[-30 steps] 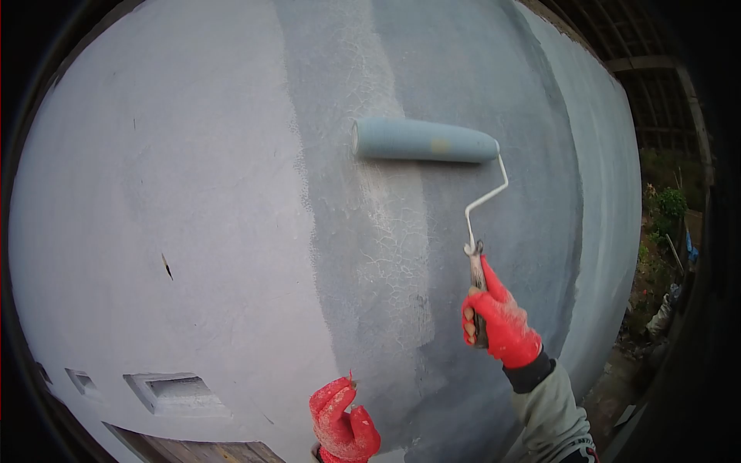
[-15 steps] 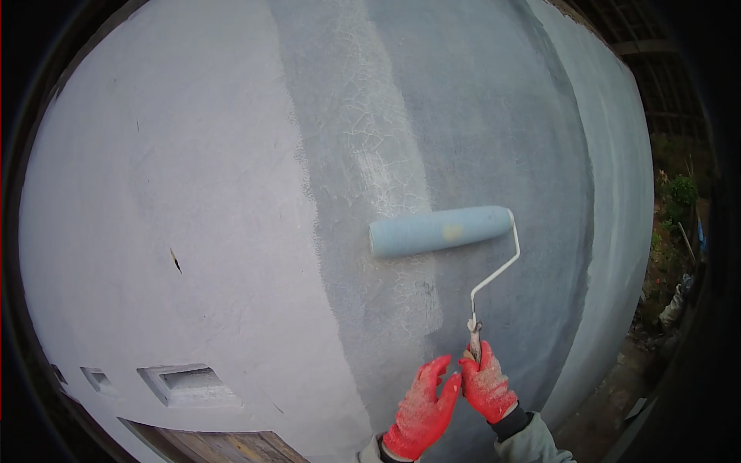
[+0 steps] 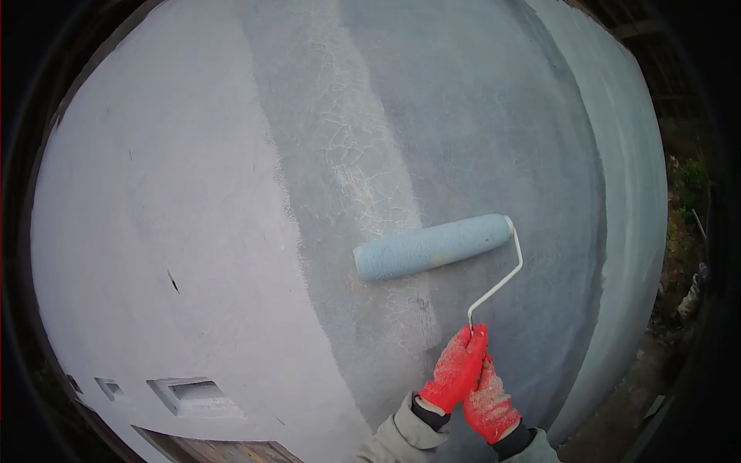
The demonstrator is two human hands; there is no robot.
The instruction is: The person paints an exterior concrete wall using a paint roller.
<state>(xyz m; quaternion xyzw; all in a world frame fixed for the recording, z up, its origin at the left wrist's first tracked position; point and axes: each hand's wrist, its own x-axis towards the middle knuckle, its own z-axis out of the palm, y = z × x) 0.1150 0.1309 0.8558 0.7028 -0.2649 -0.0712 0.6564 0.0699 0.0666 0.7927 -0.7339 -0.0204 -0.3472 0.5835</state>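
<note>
A paint roller [image 3: 432, 248] with a pale blue sleeve and a white bent wire frame lies against the wall [image 3: 494, 147], tilted slightly, its right end higher. Both hands wear red gloves dusted with pale residue. My left hand [image 3: 455, 370] is closed round the upper part of the handle, just below the wire. Under it, my right hand [image 3: 489, 403] grips the lower handle. The handle itself is almost wholly hidden by the gloves. Behind the roller runs a lighter, cracked strip [image 3: 351, 147] of wall.
To the left the wall is a pale whitish coat [image 3: 162, 208] with a rough edge. Lower left are a small recessed opening [image 3: 197, 395] and a wooden panel [image 3: 224, 451]. Plants [image 3: 691, 176] and debris lie beyond the wall's right side.
My left hand, open beside the handle before, has moved up and closed round it above my right hand. The roller sits slightly lower in view and tilts more; the view has shifted a little.
</note>
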